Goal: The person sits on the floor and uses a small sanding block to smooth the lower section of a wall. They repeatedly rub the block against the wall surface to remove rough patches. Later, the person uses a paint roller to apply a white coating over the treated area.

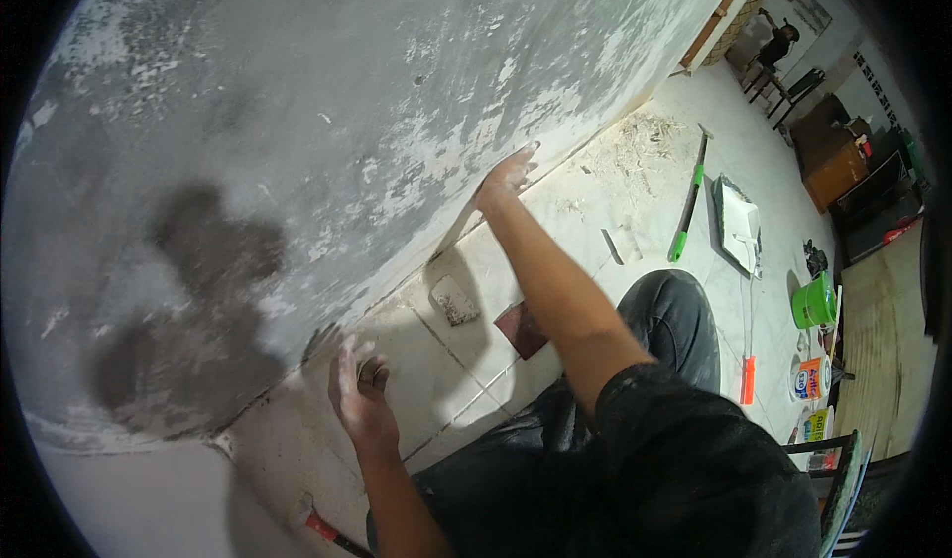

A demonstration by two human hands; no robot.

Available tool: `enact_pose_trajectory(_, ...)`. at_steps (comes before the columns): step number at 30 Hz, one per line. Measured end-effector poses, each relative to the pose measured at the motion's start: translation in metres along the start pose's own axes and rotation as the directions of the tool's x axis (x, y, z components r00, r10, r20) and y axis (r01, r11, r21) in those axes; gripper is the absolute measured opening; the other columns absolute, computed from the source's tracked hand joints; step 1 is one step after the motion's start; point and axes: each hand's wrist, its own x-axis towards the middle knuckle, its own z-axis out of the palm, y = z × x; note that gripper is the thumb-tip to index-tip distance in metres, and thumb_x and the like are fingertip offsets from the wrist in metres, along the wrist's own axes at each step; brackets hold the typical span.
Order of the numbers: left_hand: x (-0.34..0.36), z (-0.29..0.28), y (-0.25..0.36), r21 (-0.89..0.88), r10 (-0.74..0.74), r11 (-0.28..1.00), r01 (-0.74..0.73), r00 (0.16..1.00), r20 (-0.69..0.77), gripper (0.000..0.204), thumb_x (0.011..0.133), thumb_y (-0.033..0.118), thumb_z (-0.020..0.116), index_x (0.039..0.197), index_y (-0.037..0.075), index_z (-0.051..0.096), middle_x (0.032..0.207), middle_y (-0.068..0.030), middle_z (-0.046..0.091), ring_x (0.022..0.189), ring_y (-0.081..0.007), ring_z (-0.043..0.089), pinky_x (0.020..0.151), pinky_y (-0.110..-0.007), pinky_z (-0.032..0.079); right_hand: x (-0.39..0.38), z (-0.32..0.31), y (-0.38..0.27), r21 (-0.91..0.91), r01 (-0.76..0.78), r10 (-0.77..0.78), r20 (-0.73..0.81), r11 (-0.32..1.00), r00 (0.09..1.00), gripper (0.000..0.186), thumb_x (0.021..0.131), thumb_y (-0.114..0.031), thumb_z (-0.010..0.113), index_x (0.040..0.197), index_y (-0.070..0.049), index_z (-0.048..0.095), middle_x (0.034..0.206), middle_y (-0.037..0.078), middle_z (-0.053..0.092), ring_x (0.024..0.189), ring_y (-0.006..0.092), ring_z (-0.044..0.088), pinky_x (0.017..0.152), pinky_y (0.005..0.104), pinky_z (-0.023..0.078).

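The grey wall (327, 112) in front of me has patchy white, flaking areas. My right hand (508, 178) reaches to its foot, fingers stretched out, with nothing visible in it. My left hand (362, 394) is raised near the wall's base, whitened by dust. Its fingers are loosely bent and apart, and I make out nothing held. On the tiled floor between my hands lie a speckled, pale rectangular pad (454, 300) and a dark red sheet (521, 330) that looks like sandpaper, partly behind my right forearm.
Scrapings (645, 141) litter the floor by the wall. To the right lie a green-handled scraper (689, 201), a paint tray (729, 226) and an orange-handled tool (749, 379). Beyond stand a green bucket (815, 302) and a tub (811, 377). A red-and-black handle (332, 533) lies lower left. Another person (775, 47) is far off.
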Motion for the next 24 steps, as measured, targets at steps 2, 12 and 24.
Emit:
enact_pose_trajectory(2, -0.003, 0.000, 0.007, 0.016, 0.001, 1.000, 0.000, 1.000, -0.004, 0.041, 0.099, 0.036, 0.061, 0.129, 0.008, 0.058, 0.105, -0.0038, 0.067, 0.087, -0.0156, 0.063, 0.080, -0.030, 0.049, 0.000, -0.017, -0.001, -0.051, 0.035, -0.032, 0.061, 0.998, 0.998, 0.087, 0.092, -0.073, 0.033, 0.153, -0.011, 0.038, 0.159, 0.015, 0.033, 0.145, 0.0381, 0.034, 0.116, 0.0690, 0.002)
enact_pose_trajectory(12, 0.008, -0.008, 0.001, -0.036, -0.012, 0.999, 0.013, 0.999, 0.032, 0.055, 0.099, 0.038, 0.061, 0.142, 0.007, 0.046, 0.120, -0.0060, 0.063, 0.099, -0.0177, 0.061, 0.088, -0.031, 0.048, -0.008, -0.017, 0.008, 0.178, -0.155, 0.151, 0.032, 0.972, 0.988, 0.079, 0.091, -0.051, 0.056, 0.151, -0.002, 0.038, 0.158, 0.027, 0.027, 0.144, 0.0475, 0.029, 0.115, 0.0624, 0.020)
enact_pose_trajectory(24, 0.016, 0.006, 0.007, 0.134, 0.234, 0.967, -0.218, 0.966, -0.112, 0.046, 0.103, 0.043, 0.051, 0.126, 0.004, 0.059, 0.099, -0.0034, 0.065, 0.084, -0.0128, 0.061, 0.082, -0.029, 0.047, -0.110, 0.002, -0.116, 0.093, 0.163, -0.183, 0.273, 0.982, 0.945, 0.065, 0.099, -0.040, 0.051, 0.153, -0.006, 0.037, 0.157, 0.021, 0.035, 0.148, 0.0462, 0.022, 0.115, 0.0695, 0.017)
